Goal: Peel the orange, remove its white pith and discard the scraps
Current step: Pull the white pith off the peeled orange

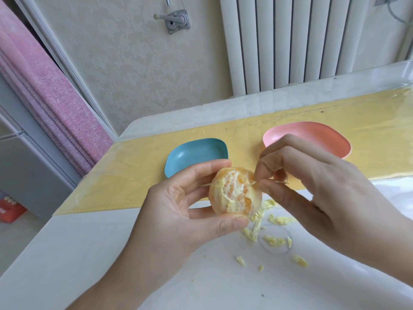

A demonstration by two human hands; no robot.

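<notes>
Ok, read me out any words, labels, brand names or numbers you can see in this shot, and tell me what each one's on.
On the red box on the floor at far left: white lettering, cut off by the frame edge and too blurred to read.
No text shows on the blue dish, the pink dish, the orange or the table.

A white table [89,253] carries a yellow mat [134,166] running along its far edge. On the mat sit a blue dish [196,153] towards the left corner and a pink dish [312,135] to its right, apart. Behind the table stands a white radiator [290,41]; a metal crank [176,21] is fixed to the wall. A pink curtain [44,97] hangs left, with a red box [10,209] on the floor.
</notes>
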